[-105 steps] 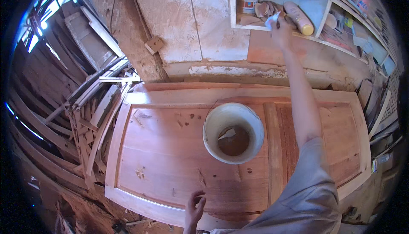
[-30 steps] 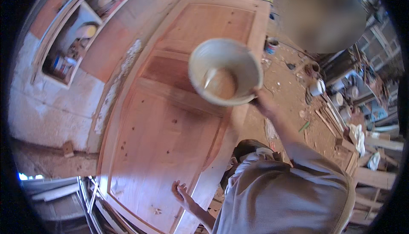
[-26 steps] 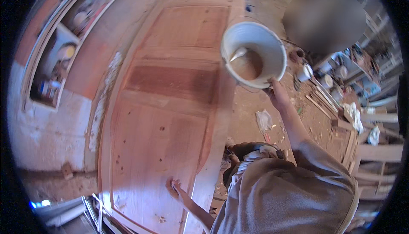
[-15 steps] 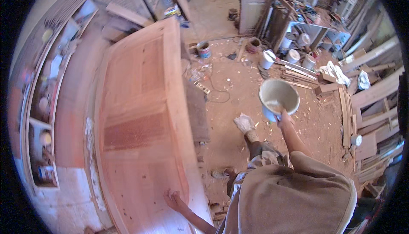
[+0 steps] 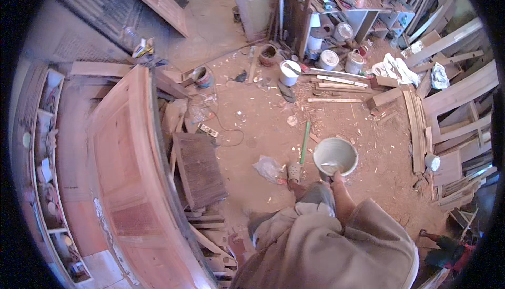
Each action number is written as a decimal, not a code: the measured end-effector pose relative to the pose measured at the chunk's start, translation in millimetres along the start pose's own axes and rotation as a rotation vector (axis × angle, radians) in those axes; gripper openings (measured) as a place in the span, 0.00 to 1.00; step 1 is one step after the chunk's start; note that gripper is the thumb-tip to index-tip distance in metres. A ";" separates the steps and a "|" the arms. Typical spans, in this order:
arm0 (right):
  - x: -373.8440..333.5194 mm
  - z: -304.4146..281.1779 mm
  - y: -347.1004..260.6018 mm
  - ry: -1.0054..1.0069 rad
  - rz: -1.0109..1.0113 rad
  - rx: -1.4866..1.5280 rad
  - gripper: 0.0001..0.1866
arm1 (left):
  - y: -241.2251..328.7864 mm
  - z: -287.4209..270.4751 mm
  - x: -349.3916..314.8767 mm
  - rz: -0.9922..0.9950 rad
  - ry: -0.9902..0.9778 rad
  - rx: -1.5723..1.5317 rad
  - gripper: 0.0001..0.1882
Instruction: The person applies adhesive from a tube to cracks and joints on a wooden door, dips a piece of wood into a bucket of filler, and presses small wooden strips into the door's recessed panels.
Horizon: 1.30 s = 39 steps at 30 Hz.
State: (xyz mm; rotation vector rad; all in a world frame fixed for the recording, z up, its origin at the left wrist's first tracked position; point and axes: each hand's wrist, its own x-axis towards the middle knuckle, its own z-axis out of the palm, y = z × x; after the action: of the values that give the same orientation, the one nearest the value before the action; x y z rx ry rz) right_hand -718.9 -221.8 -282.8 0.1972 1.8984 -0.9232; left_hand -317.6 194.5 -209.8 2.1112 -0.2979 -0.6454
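Observation:
A pale bucket (image 5: 343, 151) tilts toward me at the middle right, with a little light-coloured stuff at its bottom. My right hand (image 5: 335, 177) grips its near rim, the fingers partly hidden. My left hand (image 5: 238, 244) hangs low beside my body, blurred and dim, close to the wooden door's edge and the stacked wood pieces. Its fingers cannot be made out. The large reddish panelled door (image 5: 123, 176) lies along my left side, apart from both hands.
A dark board (image 5: 200, 170) leans beside the door. On the dusty floor are a green strip (image 5: 305, 142), a plastic bag (image 5: 269, 169) and a power strip (image 5: 208, 130). White tubs (image 5: 290, 72) and timber (image 5: 415, 131) stand farther off. Part of a person (image 5: 447, 252) shows lower right.
My view has turned and shifted right. My left hand has left the door's surface and is now beside my body. The bucket is still in my right hand, nearer my body.

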 end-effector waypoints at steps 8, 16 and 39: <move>55.3 55.4 -43.2 -0.121 0.116 0.165 0.16 | 150.9 61.7 -24.0 -0.086 -0.305 0.411 0.15; 116.2 116.6 -96.7 -0.058 0.243 0.143 0.14 | 255.1 175.3 60.8 -0.109 -0.398 0.327 0.15; 654.3 290.0 -91.5 -0.383 0.074 -0.138 0.13 | 248.7 421.0 -46.1 -0.881 -0.318 0.600 0.17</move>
State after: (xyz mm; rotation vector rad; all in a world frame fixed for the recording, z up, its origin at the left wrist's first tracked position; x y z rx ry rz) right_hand -894.0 -640.8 -843.4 0.0055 1.5800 -0.7180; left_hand -580.6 -220.0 -192.3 2.6883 0.3545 -1.5632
